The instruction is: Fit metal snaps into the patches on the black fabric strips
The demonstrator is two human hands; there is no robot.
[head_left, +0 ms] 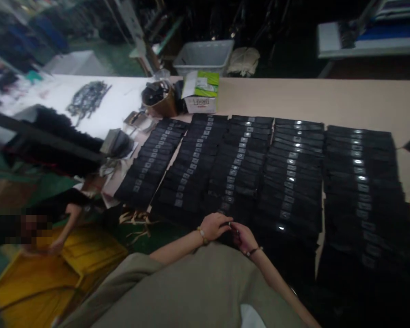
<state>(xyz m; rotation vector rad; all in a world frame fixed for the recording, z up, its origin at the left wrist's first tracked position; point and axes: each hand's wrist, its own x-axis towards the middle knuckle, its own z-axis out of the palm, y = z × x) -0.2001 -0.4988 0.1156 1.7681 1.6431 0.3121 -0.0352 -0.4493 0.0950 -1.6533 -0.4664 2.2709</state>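
The left hand (212, 226), a beaded bracelet (202, 235) at its wrist, and the right hand (244, 238) meet at 6 o'clock, curled narrowly around a small glinting piece (230, 224). Beneath them, overlapping rows of matte black flat pieces (239, 173) with silver tags (291, 155) cover the smooth beige tabletop (328, 98), leaving a bare strip toward 1 o'clock beyond their ragged edges.

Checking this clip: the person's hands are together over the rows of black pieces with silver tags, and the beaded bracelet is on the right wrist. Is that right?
No: the head view shows the beaded bracelet on the left wrist, not the right. The left hand and right hand are together over the rows of black pieces with silver tags.
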